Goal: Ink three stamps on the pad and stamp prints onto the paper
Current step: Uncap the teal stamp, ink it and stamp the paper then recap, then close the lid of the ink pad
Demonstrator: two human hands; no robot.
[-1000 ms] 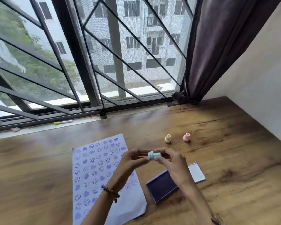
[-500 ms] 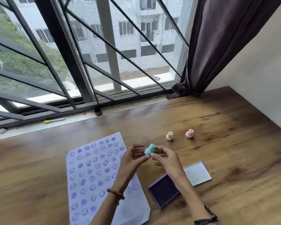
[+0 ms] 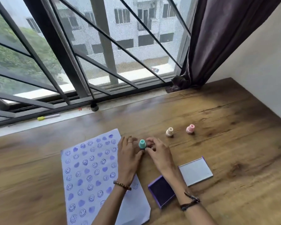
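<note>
A teal stamp (image 3: pixel 142 144) stands upright low over the wooden table, just right of the paper's top corner. My left hand (image 3: pixel 130 157) and my right hand (image 3: pixel 158 154) flank it, fingertips at its base. Which hand grips it is hard to tell; both touch it. The white paper (image 3: pixel 94 176) is covered with several purple smiley and heart prints. The open purple ink pad (image 3: pixel 161 190) lies under my right forearm, its grey lid (image 3: pixel 195 171) folded out to the right. A cream stamp (image 3: pixel 169 132) and a pink stamp (image 3: pixel 190 128) stand farther back.
The wooden table (image 3: pixel 234 143) ends at a window sill with metal bars behind. A yellow-capped marker (image 3: pixel 46 117) lies on the sill at the left. A dark curtain (image 3: pixel 217 38) hangs at the back right beside a white wall.
Both hands have lowered the teal stamp from mid-air toward the table and turned it upright. The camera has tilted slightly down.
</note>
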